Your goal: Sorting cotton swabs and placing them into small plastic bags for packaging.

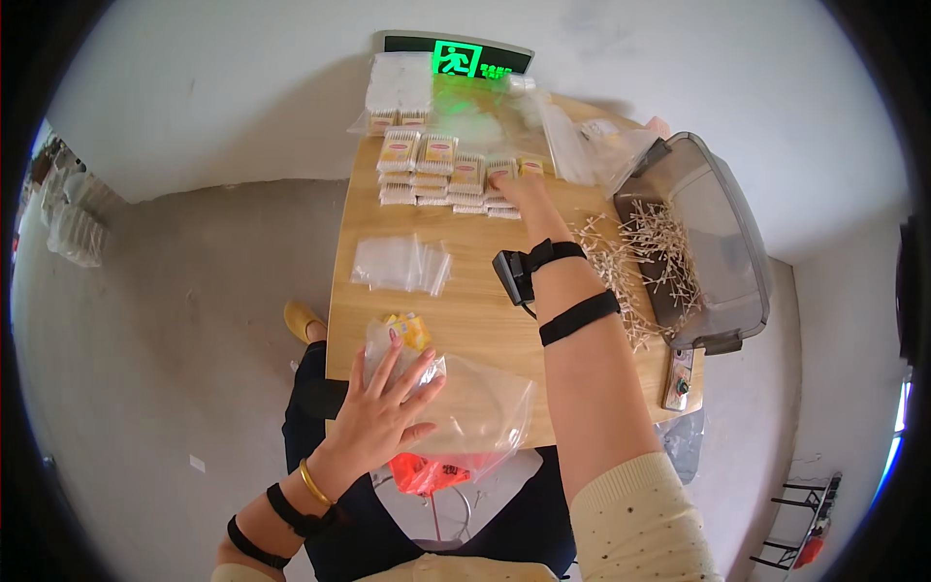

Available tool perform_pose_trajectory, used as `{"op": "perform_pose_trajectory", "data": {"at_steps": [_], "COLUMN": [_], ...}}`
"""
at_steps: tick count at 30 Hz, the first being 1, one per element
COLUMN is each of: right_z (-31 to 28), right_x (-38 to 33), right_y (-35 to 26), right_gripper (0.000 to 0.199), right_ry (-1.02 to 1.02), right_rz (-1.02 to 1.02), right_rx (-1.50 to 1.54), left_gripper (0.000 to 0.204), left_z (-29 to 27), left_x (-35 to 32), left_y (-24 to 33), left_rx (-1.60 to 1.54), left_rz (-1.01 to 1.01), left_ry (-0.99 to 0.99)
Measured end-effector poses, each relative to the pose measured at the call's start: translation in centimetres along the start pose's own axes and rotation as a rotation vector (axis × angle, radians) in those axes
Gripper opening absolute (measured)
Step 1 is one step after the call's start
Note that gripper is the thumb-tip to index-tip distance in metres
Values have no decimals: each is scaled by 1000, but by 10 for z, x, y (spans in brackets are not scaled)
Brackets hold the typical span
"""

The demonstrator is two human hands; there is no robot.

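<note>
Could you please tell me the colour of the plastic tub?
The tub is translucent grey, shown in the head view.

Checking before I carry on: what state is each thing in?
Green sign: lit
Bin: open
Loose swabs: scattered, in the bin and on the table
Swab packs: stacked
Small clear bags: lying flat
Phone: lying down
Left hand: spread open
Right hand: at the packs, grip unclear

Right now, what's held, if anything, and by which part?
Left hand: nothing gripped, spread over a clear bag. Right hand: at the near end of a swab pack; grip can't be told.
</note>
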State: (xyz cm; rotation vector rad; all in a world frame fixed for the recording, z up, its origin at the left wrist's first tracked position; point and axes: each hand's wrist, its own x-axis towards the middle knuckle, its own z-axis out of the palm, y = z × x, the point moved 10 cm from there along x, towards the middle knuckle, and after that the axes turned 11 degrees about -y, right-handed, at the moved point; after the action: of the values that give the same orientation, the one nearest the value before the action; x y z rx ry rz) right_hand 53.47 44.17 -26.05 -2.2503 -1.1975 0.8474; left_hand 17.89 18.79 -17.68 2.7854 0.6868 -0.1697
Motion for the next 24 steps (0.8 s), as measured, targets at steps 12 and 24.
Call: {"op": "perform_pose_trajectory", "data": {"at_steps": [12, 24], "right_z": [-69, -33], "right_x": [-244, -396], "right_y": [27, 149], "right_gripper": [47, 44], "right_ry": [147, 148], "right_rz": [-130, -104], "right_rx": [-302, 545], "left_gripper": [60, 54], "left_z": [0, 1], "left_x": [-3, -7], "left_y": [2, 5], "left_rx": [62, 147], "left_rz": [0, -2], "left_ry": [80, 87]}}
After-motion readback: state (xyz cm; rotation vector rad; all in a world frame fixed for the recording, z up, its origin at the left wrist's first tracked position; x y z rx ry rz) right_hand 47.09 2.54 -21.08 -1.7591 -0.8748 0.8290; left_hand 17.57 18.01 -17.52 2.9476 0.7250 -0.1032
